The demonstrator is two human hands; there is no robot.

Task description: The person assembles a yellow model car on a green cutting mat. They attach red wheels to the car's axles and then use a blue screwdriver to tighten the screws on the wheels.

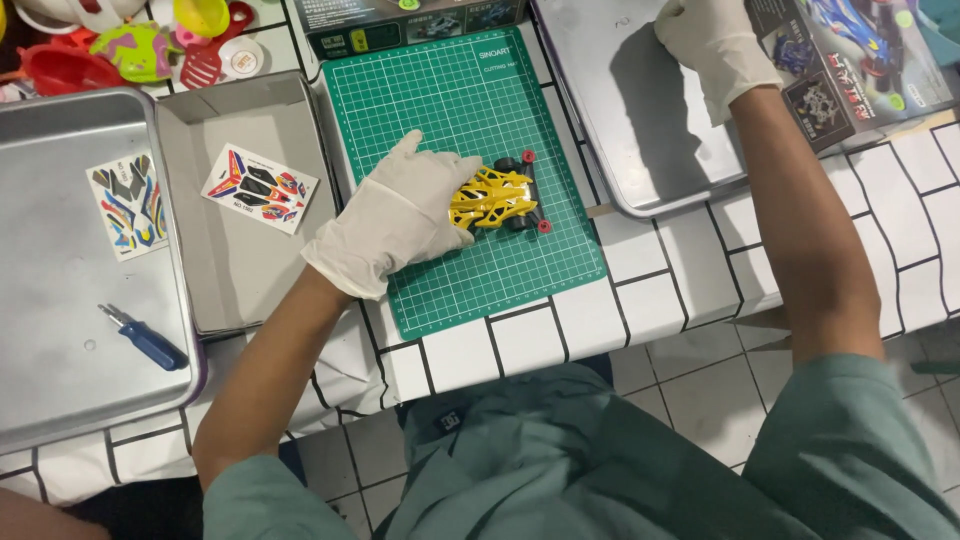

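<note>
My left hand (400, 215), in a white glove, rests on the green cutting mat (450, 90) and grips the left end of a small yellow toy car (495, 197) with black wheels and red hubs. The car lies flat on the mat. My right hand (705, 40), also gloved, reaches to the upper right and presses on the far edge of an empty metal tray (630, 120), beside a printed toy-car box (850, 60). Nothing shows in its fingers.
A grey cardboard box lid (240, 270) with a sticker sheet (258, 187) lies left of the mat. A metal tray (60, 360) at far left holds another sticker sheet (127, 205) and a blue screwdriver (147, 340). Colourful plastic parts (130, 45) sit at top left. A dark box (400, 20) is behind the mat.
</note>
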